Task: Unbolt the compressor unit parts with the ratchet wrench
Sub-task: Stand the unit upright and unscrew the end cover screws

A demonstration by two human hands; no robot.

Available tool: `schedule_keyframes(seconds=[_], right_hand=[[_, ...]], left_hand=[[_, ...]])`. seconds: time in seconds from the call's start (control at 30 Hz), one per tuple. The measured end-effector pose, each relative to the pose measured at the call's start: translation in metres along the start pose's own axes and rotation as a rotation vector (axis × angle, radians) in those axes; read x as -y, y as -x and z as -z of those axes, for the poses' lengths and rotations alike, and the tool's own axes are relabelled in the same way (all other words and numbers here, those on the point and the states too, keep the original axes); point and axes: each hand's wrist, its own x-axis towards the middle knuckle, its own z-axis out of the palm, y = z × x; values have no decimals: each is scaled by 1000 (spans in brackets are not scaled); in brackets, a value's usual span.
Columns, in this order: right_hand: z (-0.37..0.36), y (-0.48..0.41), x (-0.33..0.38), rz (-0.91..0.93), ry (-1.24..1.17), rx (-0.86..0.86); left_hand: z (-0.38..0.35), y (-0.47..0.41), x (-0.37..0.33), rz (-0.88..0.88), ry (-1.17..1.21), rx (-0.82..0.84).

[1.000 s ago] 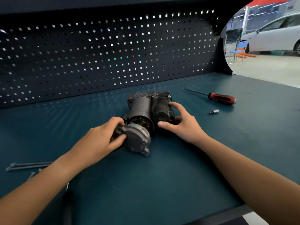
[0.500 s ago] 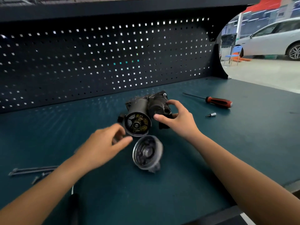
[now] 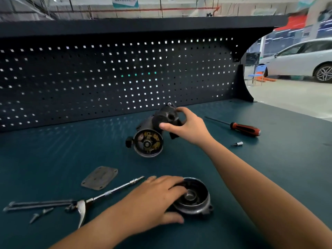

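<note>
Two grips busy: right grip (image 3: 186,128) clutches the compressor body (image 3: 152,133), tilted at the table (image 3: 53,150) centre; left grip (image 3: 156,200) clasps the detached end cap (image 3: 195,200) nearer front, ratchet wrench (image 3: 107,193) just left.

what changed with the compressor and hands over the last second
The end cap came off the compressor body, exposing its open end. The cap now lies nearer the person, hollow side up, and the left hand holds it. The right hand keeps its grip on the body. The screwdriver and bit stayed put.
</note>
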Motion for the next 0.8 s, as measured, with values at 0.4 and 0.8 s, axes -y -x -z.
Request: schedule_keyframes(seconds=[0.4,0.8], right_hand=[[-39,-19,25,146,36,85],[-59,-12,42,241,168,151]], left_hand=[[11,39,10,-46,178,-262],[-3,49,12,-66,65,-287]])
